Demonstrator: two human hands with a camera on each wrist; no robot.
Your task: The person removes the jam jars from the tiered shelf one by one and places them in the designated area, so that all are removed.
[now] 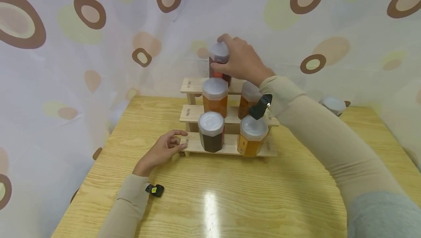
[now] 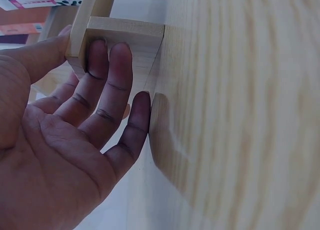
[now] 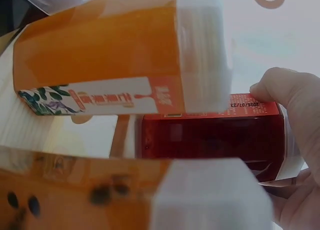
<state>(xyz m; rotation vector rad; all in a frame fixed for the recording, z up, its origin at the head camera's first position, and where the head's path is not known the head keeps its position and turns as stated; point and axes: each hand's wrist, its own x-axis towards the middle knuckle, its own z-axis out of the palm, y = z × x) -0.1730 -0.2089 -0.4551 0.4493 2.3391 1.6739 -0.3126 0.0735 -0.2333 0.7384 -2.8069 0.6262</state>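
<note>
My right hand [image 1: 245, 59] grips a dark red jar [image 3: 210, 140] with a whitish lid, at the top tier of a three-tier wooden rack [image 1: 194, 84]. Thumb and fingers lie on opposite sides near its lid. Whether its base touches the board is hard to tell, since an amber jar [image 1: 215, 101] on the middle tier partly covers it. Low on the left, my left hand [image 1: 161, 150] pinches the end of the bottom tier [image 2: 125, 30]; its other fingers reach beneath the board and one rests against the table.
On the middle tier's right stands another amber jar [image 1: 247, 101], partly behind the right wrist. A dark jar [image 1: 212, 135] and an amber jar [image 1: 251, 139] occupy the bottom tier. Another lidded jar [image 1: 333, 104] shows beyond the right forearm. A patterned cloth [image 1: 184, 26] hangs behind the table [image 1: 263, 194].
</note>
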